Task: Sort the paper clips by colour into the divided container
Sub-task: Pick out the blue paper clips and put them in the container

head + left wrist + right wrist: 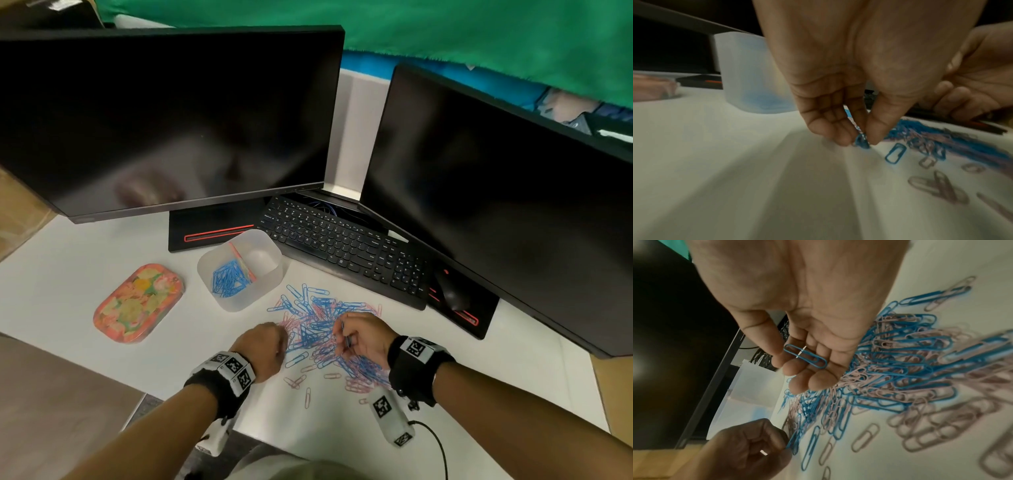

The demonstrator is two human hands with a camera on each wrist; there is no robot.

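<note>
Two blue clips are held: left hand [838, 91] pinches one, right hand [797, 313] cradles another.

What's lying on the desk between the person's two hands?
The mixed pile of blue and pink clips lies between the left hand and right hand, clearest in the head view.

Container [239, 267] at frame centre on the table [68, 274], tin [137, 303] to its left, clip pile [325, 329] lower right, keyboard [342, 246] behind, monitors [164, 116] across top

Office desk: two monitors [164, 116], keyboard [342, 246], mouse [450, 291].
</note>
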